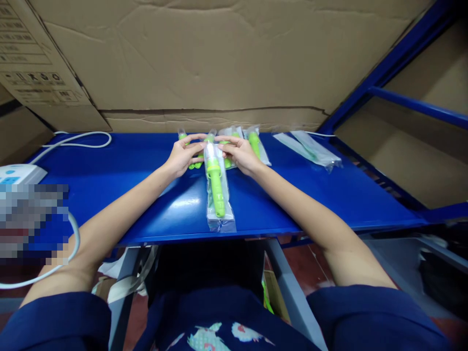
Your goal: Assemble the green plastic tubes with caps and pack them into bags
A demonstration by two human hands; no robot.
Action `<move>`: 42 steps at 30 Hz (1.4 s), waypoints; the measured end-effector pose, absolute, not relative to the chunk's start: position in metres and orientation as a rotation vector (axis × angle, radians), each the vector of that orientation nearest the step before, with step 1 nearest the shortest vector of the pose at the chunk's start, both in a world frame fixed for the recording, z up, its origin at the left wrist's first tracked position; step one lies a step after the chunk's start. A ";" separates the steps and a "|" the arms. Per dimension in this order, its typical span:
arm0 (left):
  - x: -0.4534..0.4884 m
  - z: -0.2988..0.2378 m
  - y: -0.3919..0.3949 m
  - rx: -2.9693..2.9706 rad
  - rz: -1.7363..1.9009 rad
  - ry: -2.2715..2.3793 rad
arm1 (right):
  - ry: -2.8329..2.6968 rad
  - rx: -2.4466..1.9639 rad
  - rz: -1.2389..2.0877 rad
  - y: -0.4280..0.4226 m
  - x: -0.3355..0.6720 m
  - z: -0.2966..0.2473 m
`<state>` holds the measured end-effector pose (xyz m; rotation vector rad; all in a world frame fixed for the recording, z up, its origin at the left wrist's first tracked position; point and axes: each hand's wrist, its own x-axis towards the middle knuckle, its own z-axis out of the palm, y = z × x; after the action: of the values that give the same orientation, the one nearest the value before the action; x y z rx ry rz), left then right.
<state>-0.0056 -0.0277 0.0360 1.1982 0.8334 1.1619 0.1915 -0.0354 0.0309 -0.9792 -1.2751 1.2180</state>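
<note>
A bright green stick with a ridged handle [218, 195] and a clear tip lies in a clear plastic bag [227, 223] on the blue table, its lower end toward me. My left hand [184, 155] pinches the bag's upper left edge between thumb and fingers. On the opposite side, my right hand [240, 154] has its thumb and fingers closed on the upper right edge. Unbagged green sticks [182, 135] are partly hidden behind my left hand. Another bagged green stick [254, 141] lies just beyond my right hand, with more green pieces half covered by the fingers.
Flat clear bags [310, 148] lie on the blue table [365, 200] at the right. A white power strip [22, 174] with a looped white cable [106, 141] is at the left. Cardboard [204, 58] walls the back, and a blue metal frame [413, 105] stands right.
</note>
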 end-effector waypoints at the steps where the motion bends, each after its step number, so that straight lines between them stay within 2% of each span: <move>1: -0.005 0.037 -0.028 1.211 1.163 0.824 | -1.264 -0.984 1.215 -0.034 0.192 0.031; 9: 0.001 0.049 -0.009 1.362 1.230 0.817 | -1.181 -0.961 1.232 -0.003 0.192 0.042; 18: -0.003 0.032 0.030 1.459 1.347 0.880 | -1.112 -1.000 1.313 0.019 0.177 0.041; 23: 0.000 0.031 0.045 1.535 1.378 0.919 | -1.159 -1.001 1.250 0.029 0.178 0.039; 42: 0.005 0.020 0.039 1.701 1.335 0.880 | -1.218 -0.950 1.075 0.037 0.184 0.010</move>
<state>0.0050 0.0387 0.0196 1.7012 0.8795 1.3348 0.1835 0.0366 0.0103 -0.9495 -1.2180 1.0748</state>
